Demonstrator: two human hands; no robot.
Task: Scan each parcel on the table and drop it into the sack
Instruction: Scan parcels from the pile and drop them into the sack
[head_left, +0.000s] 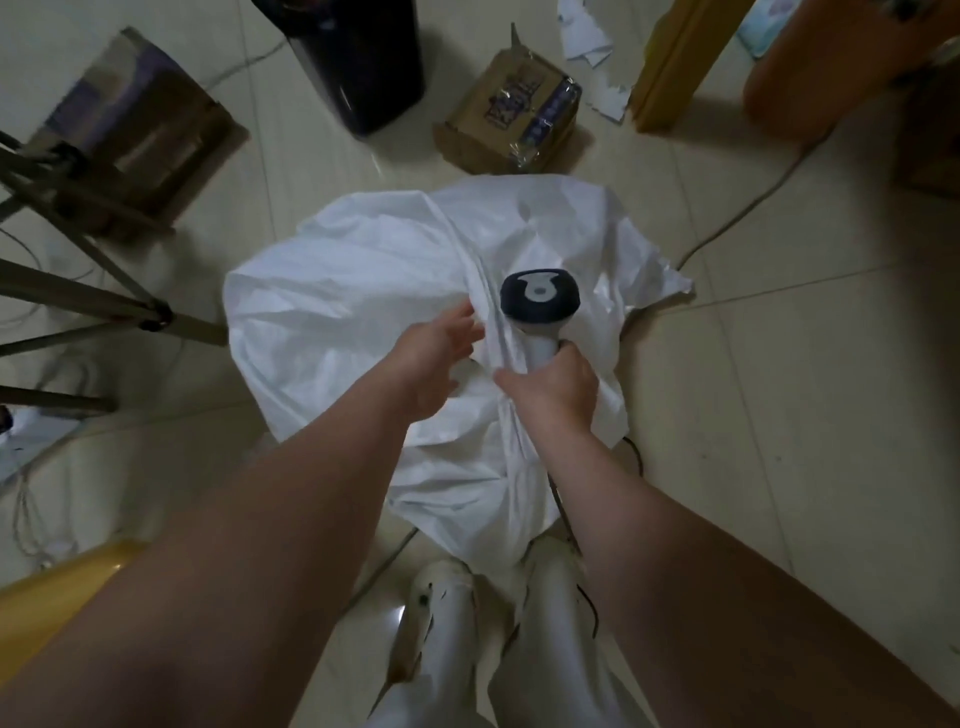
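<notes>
Head view. Two bare forearms reach forward and down; below them are white trouser legs and pale shoes on the tiled floor.

The right hand (550, 389) is curled round the pale grip of a handheld barcode scanner with a dark head and white handle (540, 299). Its head points up towards the camera. The same fingers seem to bunch a fold of cloth against the handle.

The left hand (436, 358) has its fingers (465, 325) close together, tips against the gathered ridge of a white woven plastic sack (353, 291). The picture is blurred there, so I cannot tell whether they pinch the fabric or only touch it.

The sack lies crumpled on the floor just ahead of the feet, under both hands.

Beyond it are a brown cardboard box wrapped in clear tape (511, 122), a dark round bin (363, 62) and torn white paper scraps (589, 41). Grey metal stand legs (78, 301) are at left and a yellow plastic stool (57, 592) at lower left.
</notes>
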